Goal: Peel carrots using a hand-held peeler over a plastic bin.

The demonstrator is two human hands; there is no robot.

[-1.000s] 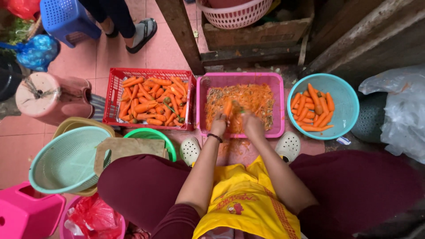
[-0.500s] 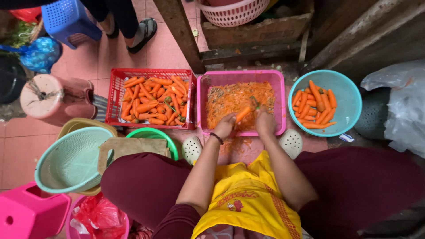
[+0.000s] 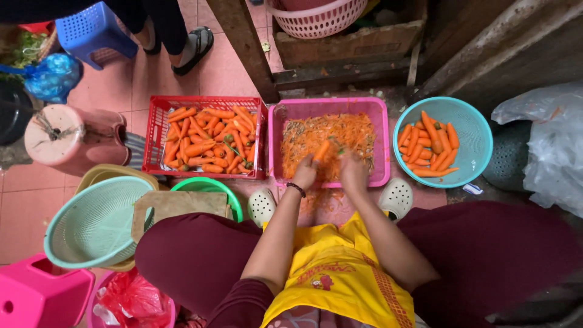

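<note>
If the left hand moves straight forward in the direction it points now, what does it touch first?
The left hand holds a carrot over the pink tub and points away from the body. Going straight on, it would probably meet the heap of orange peelings in the tub first, though depth is hard to judge.

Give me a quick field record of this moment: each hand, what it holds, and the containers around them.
left hand: holds a carrot over the pink tub
right hand: beside the carrot, with a small tool too blurred to tell
pink tub: holds orange carrot peelings
red crate: left of the tub, full of carrots
teal colander: right of the tub, holds some carrots
bystander's sandalled foot: beyond the crate
</note>
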